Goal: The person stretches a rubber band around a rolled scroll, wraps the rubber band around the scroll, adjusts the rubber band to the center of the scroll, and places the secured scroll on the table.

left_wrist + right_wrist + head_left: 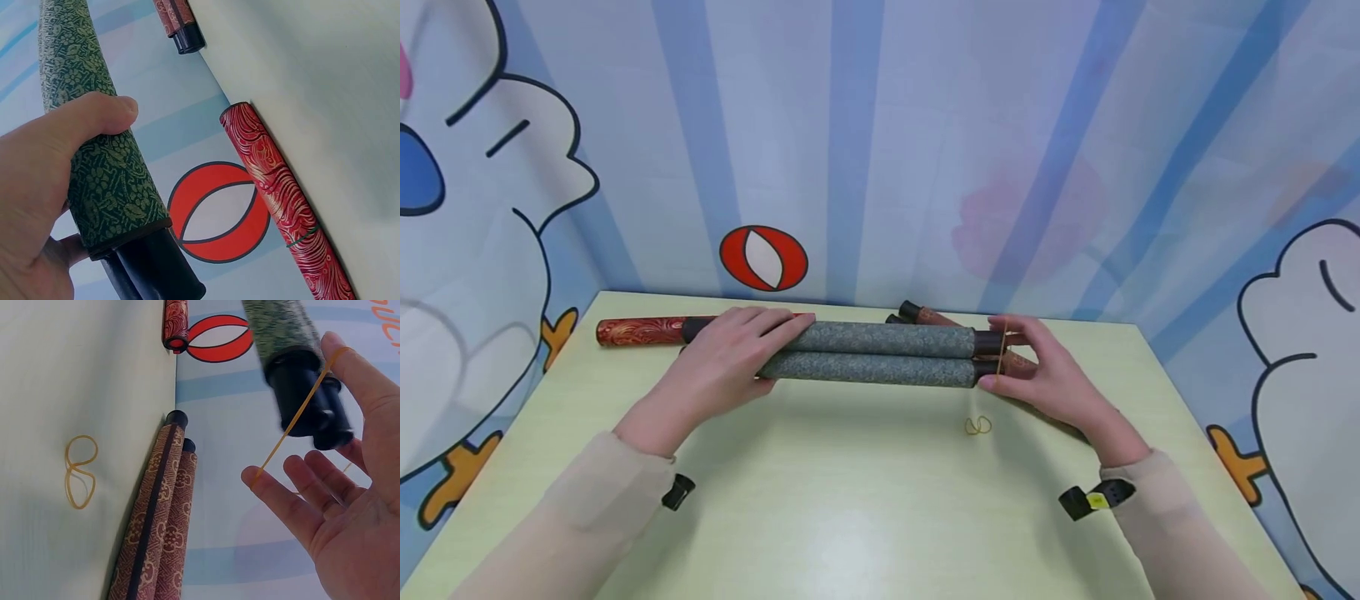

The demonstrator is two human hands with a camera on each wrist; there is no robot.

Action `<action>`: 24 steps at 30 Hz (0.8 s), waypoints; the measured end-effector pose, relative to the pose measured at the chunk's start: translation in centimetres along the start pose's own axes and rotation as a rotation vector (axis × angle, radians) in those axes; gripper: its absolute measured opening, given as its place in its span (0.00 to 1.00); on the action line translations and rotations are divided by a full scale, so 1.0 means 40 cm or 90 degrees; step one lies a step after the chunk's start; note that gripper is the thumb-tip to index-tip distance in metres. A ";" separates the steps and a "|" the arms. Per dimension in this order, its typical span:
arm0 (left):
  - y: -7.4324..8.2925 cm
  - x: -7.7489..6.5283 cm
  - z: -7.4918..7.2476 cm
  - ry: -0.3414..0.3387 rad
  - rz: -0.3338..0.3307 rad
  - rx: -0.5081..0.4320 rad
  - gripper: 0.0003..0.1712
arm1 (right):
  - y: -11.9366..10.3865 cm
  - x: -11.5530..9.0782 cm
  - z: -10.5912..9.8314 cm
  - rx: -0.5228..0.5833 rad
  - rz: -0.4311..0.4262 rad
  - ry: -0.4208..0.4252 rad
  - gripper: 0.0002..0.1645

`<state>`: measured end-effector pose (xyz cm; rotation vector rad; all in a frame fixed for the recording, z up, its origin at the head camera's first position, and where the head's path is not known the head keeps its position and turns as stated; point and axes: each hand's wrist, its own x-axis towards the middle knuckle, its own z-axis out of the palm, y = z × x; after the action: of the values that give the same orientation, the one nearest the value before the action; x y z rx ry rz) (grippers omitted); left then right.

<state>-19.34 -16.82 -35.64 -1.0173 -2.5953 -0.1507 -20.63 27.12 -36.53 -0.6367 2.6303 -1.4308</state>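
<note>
A scroll (880,340) with two parallel rolls in grey-green patterned cloth, black knobs at its ends, lies across the middle of the head view, raised above the table. My left hand (730,354) grips it near its left end, the thumb pressed on the cloth in the left wrist view. At the right end is my right hand (1048,379), its fingers spread apart. A yellow rubber band (292,425) stretches from its thumb to its index finger, and passes in front of the scroll's black knobs (300,400).
Another yellow rubber band (978,426), twisted into two loops, lies on the pale table (865,500). A red patterned scroll (640,332) lies at the back left. Behind my right hand is a brown patterned scroll (147,525), also of two rolls. A printed cloth backdrop (910,150) stands behind.
</note>
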 end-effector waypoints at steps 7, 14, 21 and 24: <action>-0.005 0.008 -0.006 0.019 0.013 0.016 0.52 | -0.004 0.001 0.007 -0.011 0.009 0.009 0.52; -0.008 0.004 -0.005 0.026 0.017 0.024 0.53 | -0.019 0.009 0.010 -0.015 -0.008 0.012 0.52; -0.007 0.001 -0.001 0.039 0.017 0.019 0.53 | -0.015 0.005 0.032 -0.012 -0.015 0.039 0.54; -0.007 0.001 0.000 0.043 0.017 0.016 0.53 | -0.016 0.001 0.039 -0.009 -0.025 0.049 0.55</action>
<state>-19.56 -17.00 -35.64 -1.0195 -2.5154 -0.1441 -20.06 25.57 -36.90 -0.6510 2.7034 -1.4781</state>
